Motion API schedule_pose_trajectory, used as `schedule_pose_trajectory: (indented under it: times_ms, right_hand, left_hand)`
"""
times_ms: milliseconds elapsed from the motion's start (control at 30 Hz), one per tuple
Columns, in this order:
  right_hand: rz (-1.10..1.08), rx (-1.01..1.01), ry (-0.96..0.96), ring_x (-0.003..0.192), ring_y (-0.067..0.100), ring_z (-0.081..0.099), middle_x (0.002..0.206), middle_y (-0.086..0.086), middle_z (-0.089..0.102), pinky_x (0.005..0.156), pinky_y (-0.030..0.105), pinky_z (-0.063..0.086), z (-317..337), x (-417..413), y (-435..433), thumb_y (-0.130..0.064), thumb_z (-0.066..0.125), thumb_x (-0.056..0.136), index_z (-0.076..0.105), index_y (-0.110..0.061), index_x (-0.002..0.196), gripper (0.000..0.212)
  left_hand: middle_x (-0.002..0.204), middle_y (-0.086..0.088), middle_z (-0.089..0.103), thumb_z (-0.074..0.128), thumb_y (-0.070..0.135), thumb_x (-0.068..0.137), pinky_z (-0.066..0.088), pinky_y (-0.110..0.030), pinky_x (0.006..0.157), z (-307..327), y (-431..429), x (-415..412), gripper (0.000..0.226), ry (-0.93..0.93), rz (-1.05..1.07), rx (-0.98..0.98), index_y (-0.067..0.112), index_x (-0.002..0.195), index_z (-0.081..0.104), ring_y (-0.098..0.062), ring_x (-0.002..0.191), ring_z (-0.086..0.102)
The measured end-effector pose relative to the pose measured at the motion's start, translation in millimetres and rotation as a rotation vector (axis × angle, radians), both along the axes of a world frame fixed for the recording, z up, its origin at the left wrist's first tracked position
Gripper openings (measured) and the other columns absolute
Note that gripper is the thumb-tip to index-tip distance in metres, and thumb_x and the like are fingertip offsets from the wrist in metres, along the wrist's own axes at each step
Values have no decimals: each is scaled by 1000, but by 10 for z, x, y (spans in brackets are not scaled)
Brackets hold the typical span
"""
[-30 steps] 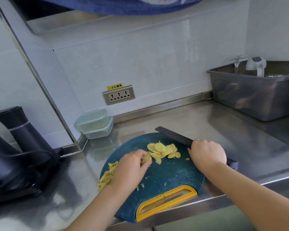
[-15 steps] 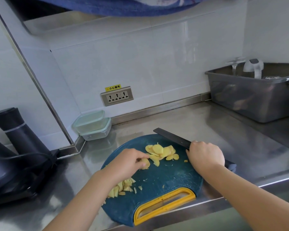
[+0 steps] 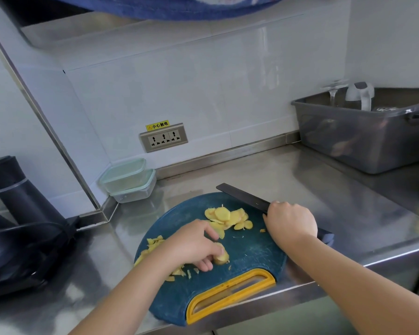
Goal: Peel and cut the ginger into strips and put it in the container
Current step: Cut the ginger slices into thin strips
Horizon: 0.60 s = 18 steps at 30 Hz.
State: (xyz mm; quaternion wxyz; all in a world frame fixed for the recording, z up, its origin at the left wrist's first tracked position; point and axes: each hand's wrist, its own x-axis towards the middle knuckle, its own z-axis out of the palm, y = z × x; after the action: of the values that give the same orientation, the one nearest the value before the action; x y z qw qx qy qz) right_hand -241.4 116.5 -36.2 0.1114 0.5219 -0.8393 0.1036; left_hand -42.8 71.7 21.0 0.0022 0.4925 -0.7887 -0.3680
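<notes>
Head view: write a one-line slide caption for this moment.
Left hand holds a ginger piece on the cutting board; right hand grips the knife near the slices.

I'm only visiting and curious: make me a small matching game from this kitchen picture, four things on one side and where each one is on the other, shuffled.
Things:
1. knife
2. ginger slices
3. ginger chunk
4. stacked containers

Places:
A. in the corner by the wall
B. gripped by the right hand
C. piled on the blue cutting board
D. held by the left hand

Pairs: 1-B, 2-C, 3-D, 4-A
</notes>
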Motion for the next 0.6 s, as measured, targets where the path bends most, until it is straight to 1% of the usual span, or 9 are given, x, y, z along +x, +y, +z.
schedule_pose_trajectory:
  times_ms: [100,200,233,333,367,433,500,533,600]
  right_hand:
    - [5,0,2,88,22,66,99,2,67,61,28,43,2,9,8,-28,34,104,61,-13,108,32]
    - [4,4,5,88,22,66,100,1,67,60,27,42,-2,9,10,-29,34,104,61,-13,109,32]
    - [5,4,6,88,22,66,99,1,67,60,27,42,-5,8,8,-28,34,104,62,-13,109,32]
    - [7,7,15,86,21,65,98,2,67,59,27,42,-3,3,6,-25,35,103,61,-13,108,29]
    - [10,11,19,86,21,65,98,2,67,59,27,42,-3,5,5,-24,36,103,62,-13,108,29]
    - [17,15,26,86,21,65,99,2,67,60,26,41,3,9,9,-25,35,104,62,-13,108,30]
    - [21,14,29,87,21,65,99,2,67,60,26,41,5,9,14,-26,35,104,62,-13,109,31]
    - [23,14,28,87,21,65,99,2,67,61,27,42,1,9,11,-26,35,104,62,-13,109,31]
    - [22,21,25,87,21,65,98,2,67,62,27,42,-1,6,8,-26,35,104,63,-13,108,31]
  left_hand:
    - [78,-5,63,63,25,90,55,-21,59,-33,73,-46,29,9,26,-9,19,115,50,-10,56,63]
    - [78,2,63,60,41,89,51,-19,56,-97,94,-34,32,-65,-4,-170,25,115,49,-6,56,60]
    - [83,5,63,59,45,89,49,-19,57,-110,101,-17,34,-69,-24,-218,28,116,49,-4,60,60]
    - [104,16,55,61,50,85,50,-20,73,-136,138,43,42,8,-111,-278,39,122,47,-2,80,59]
    - [107,19,52,63,50,84,48,-18,76,-139,160,62,43,14,-153,-297,41,123,49,-1,84,58]
    - [105,20,51,64,46,84,41,-12,71,-150,197,84,37,0,-222,-362,42,119,55,1,86,55]
    - [103,18,51,64,43,85,36,-12,69,-169,222,85,33,3,-228,-431,41,117,59,0,88,51]
    - [104,17,51,63,43,86,36,-13,71,-182,245,75,34,6,-212,-461,40,120,59,0,89,50]
    - [111,15,51,57,44,90,37,-15,81,-233,320,50,39,-9,-185,-566,37,128,55,-1,97,49]
